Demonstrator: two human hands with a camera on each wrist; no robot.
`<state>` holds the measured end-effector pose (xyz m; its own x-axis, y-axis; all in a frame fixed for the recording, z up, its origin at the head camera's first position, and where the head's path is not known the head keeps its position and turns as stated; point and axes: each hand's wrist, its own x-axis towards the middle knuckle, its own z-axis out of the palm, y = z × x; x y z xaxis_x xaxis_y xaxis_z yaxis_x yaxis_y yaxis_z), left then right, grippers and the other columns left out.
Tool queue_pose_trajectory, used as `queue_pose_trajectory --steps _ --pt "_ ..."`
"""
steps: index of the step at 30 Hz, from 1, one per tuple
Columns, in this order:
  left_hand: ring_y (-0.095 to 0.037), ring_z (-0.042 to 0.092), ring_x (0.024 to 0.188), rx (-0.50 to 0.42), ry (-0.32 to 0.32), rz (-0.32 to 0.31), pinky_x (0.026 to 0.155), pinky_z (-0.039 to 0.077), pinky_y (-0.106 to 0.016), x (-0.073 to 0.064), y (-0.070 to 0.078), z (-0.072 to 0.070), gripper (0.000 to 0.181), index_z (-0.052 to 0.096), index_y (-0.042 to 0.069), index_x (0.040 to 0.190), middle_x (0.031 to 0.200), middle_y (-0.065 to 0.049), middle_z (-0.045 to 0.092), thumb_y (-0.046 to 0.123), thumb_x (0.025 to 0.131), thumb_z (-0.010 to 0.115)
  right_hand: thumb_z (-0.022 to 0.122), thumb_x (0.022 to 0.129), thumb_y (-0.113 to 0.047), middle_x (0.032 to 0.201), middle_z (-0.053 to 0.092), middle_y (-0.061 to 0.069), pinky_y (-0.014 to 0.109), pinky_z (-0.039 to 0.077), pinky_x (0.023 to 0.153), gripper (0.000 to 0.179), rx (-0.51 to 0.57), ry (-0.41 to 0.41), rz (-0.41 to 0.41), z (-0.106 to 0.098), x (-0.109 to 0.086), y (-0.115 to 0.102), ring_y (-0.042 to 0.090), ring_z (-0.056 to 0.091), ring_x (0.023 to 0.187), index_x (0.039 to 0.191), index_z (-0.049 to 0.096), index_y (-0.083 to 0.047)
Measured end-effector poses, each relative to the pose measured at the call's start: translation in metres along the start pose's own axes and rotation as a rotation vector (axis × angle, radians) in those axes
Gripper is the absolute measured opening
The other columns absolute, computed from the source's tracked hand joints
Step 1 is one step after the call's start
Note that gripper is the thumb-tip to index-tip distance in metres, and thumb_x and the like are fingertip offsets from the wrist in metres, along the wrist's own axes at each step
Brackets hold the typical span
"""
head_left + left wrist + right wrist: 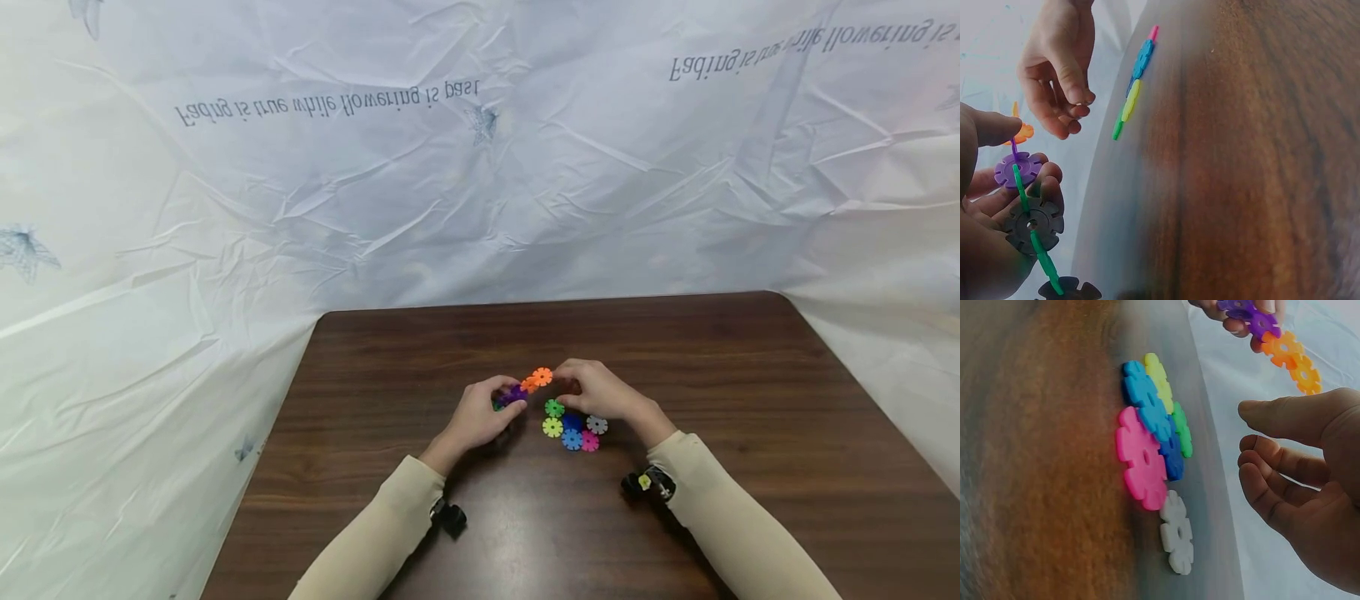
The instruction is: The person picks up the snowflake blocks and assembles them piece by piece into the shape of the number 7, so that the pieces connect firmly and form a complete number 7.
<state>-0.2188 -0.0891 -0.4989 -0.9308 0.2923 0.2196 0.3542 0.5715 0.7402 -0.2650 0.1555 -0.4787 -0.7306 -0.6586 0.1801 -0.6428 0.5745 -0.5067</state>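
Observation:
My left hand [480, 414] pinches a chain of interlocking notched plastic discs [1017, 170] between thumb and fingers. Orange discs [542, 377] form the chain's far end. Purple discs [1264, 325] lie at the grip, and green and dark discs [1034, 226] trail below them in the left wrist view. My right hand [600, 390] hovers just right of the orange end with nothing in it; its fingers are loosely bent and the thumb stands apart. Under and beside it are loose discs: green [554, 407], yellow [552, 427], dark blue [1172, 453], light blue [572, 439], pink [1142, 459] and white [1177, 532].
A dark brown wooden table [405, 350] bears the discs. Behind it and along its sides hangs a creased white sheet [465, 200] with printed lettering. Small black wrist cameras [452, 520] sit at both sleeve cuffs.

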Motion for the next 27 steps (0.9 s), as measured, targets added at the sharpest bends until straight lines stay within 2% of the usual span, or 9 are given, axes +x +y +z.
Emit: queue_pose_trajectory --steps 5,12,19,27 --pt "-0.011 0.063 0.087 0.001 -0.003 0.002 0.08 0.053 -0.029 0.0 0.0 0.0 0.033 0.065 0.01 0.118 0.099 0.0 0.069 0.03 0.091 0.069 0.075 0.085 -0.01 0.109 0.065 0.011 0.031 0.054 0.072 0.026 -0.02 -0.026 -0.012 0.004 0.001 0.001 0.018 0.063 0.084 0.109 0.069 -0.003" --pt "-0.012 0.063 0.087 -0.018 -0.007 0.0 0.08 0.054 -0.03 0.0 0.0 0.0 0.033 0.065 0.011 0.118 0.099 0.0 0.069 0.03 0.092 0.068 0.073 0.087 -0.013 0.113 0.064 0.009 0.033 0.053 0.075 0.03 -0.052 -0.089 -0.008 0.012 0.002 0.006 0.019 0.062 0.088 0.115 0.069 -0.006" --pt "-0.011 0.064 0.088 -0.005 -0.008 0.01 0.079 0.053 -0.028 0.002 -0.003 0.002 0.033 0.065 0.01 0.119 0.099 0.0 0.069 0.028 0.092 0.069 0.071 0.088 -0.011 0.114 0.064 0.007 0.035 0.052 0.078 0.031 -0.062 -0.106 -0.036 0.018 0.001 0.01 0.019 0.061 0.093 0.119 0.069 -0.01" --pt "-0.011 0.064 0.087 -0.009 0.004 0.015 0.08 0.053 -0.029 0.003 -0.005 0.001 0.032 0.065 0.01 0.117 0.097 0.0 0.069 0.027 0.091 0.07 0.07 0.089 -0.011 0.113 0.062 0.006 0.04 0.052 0.083 0.03 -0.107 -0.121 -0.027 0.021 0.006 0.009 0.019 0.06 0.097 0.12 0.069 -0.009"
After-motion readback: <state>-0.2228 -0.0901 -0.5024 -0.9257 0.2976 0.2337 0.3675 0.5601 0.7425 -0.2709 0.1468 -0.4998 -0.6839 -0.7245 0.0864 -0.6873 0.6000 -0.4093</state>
